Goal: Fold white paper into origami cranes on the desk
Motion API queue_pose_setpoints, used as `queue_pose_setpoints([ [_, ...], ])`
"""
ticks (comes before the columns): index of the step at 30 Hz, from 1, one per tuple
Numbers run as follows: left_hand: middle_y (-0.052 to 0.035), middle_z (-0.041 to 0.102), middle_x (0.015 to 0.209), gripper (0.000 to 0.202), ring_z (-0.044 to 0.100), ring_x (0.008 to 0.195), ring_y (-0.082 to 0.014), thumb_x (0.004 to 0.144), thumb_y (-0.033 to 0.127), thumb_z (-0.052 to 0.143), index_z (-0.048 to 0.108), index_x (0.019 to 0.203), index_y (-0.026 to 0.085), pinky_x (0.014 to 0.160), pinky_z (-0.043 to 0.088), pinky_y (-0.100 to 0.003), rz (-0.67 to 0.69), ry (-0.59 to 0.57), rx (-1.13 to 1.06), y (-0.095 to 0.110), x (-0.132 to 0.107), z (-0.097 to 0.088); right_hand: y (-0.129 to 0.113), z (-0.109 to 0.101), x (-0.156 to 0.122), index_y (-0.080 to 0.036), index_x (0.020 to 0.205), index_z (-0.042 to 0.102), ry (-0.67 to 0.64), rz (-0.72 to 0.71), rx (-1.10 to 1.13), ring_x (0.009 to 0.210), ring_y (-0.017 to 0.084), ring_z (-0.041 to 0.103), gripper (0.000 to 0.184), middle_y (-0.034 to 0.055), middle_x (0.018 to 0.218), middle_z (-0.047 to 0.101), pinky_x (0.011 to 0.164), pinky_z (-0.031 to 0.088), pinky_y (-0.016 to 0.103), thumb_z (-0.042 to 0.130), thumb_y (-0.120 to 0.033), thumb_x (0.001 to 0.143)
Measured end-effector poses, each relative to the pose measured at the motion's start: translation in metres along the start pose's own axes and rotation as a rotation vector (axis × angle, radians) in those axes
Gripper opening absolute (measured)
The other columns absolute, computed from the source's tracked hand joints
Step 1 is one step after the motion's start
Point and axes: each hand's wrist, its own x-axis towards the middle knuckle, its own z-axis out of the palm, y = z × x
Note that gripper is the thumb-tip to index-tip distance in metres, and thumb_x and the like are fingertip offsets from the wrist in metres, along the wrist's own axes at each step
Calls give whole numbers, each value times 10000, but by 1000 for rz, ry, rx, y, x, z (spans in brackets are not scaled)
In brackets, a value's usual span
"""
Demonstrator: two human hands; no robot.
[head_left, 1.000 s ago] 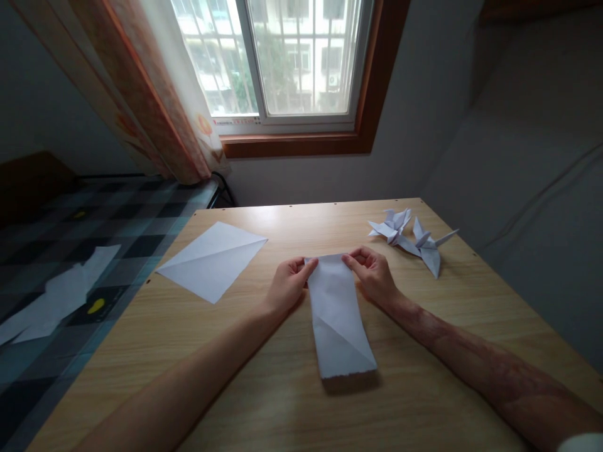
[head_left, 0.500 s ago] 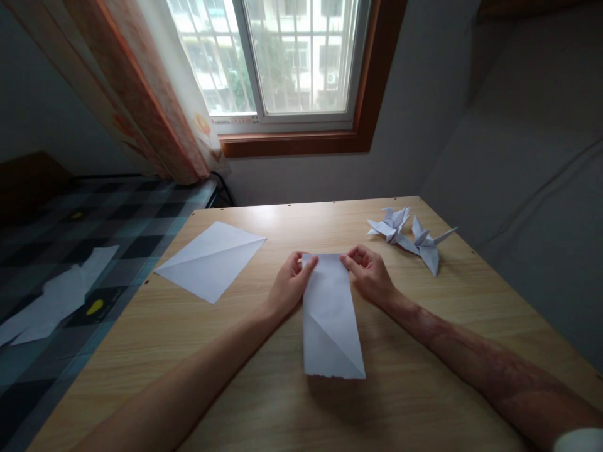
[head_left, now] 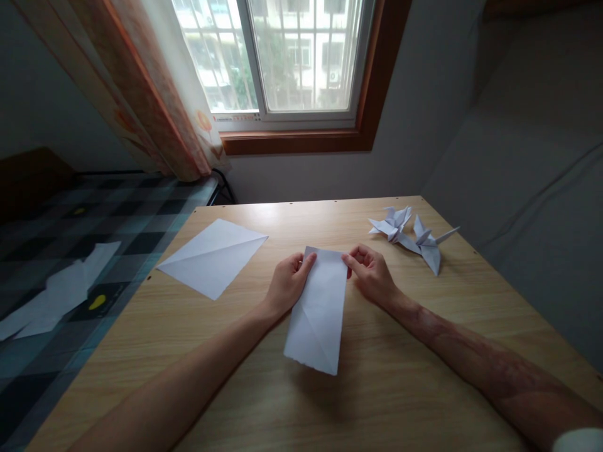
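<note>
A folded sheet of white paper (head_left: 320,311) hangs between my hands over the middle of the table, its uneven lower edge pointing toward me. A diagonal crease crosses its lower half. My left hand (head_left: 291,280) pinches the upper left corner, thumb on top. At the upper right corner, the thumb and fingers of my right hand (head_left: 370,271) are closed on the same sheet. To the left lies a flat white square of paper (head_left: 214,258) with one crease across it. Folded paper cranes (head_left: 392,225) sit at the far right, beyond my right hand.
The pale wooden table (head_left: 226,402) reaches back toward the wall under the window (head_left: 301,63). Left of it stands a bed with a checked cover (head_left: 136,216), where torn white paper strips (head_left: 61,295) lie. An orange curtain (head_left: 155,94) hangs beside the window.
The folded sheet has swung so its lower end now points down and left instead of slightly right. Both hands keep their grip on the top corners.
</note>
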Motion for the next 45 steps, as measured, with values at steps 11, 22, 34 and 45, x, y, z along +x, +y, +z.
queue_pose_setpoints([
  [11, -42, 732, 854, 471, 612, 740, -188, 932, 641, 734, 741, 965, 171, 630, 440, -273, -27, -117, -63, -1, 5, -2, 4, -5, 4, -251, 776, 614, 121, -10, -33, 555, 183, 624, 462, -10, 592, 667, 598, 484, 311, 822, -636, 923],
  [22, 27, 472, 654, 583, 419, 635, -147, 971, 697, 663, 509, 686, 213, 570, 283, -275, 38, -139, 159, 2, 9, -18, 4, -7, 5, -245, 787, 625, 182, -20, -22, 552, 183, 641, 441, -10, 595, 682, 611, 487, 307, 824, -614, 924],
  [34, 12, 434, 582, 657, 374, 572, -148, 1025, 705, 533, 550, 599, 205, 568, 197, -313, 34, -97, 369, 4, 14, -26, 10, -14, 10, -242, 790, 630, 238, -21, 0, 532, 175, 639, 393, 1, 623, 717, 586, 484, 300, 823, -554, 930],
  [45, 29, 539, 657, 610, 466, 551, -122, 885, 803, 694, 588, 783, 211, 493, 282, -240, -136, -459, 214, 8, 29, -55, 18, -18, 17, -226, 751, 616, 342, 8, 18, 475, 145, 614, 396, -6, 578, 691, 516, 448, 247, 833, -534, 873],
])
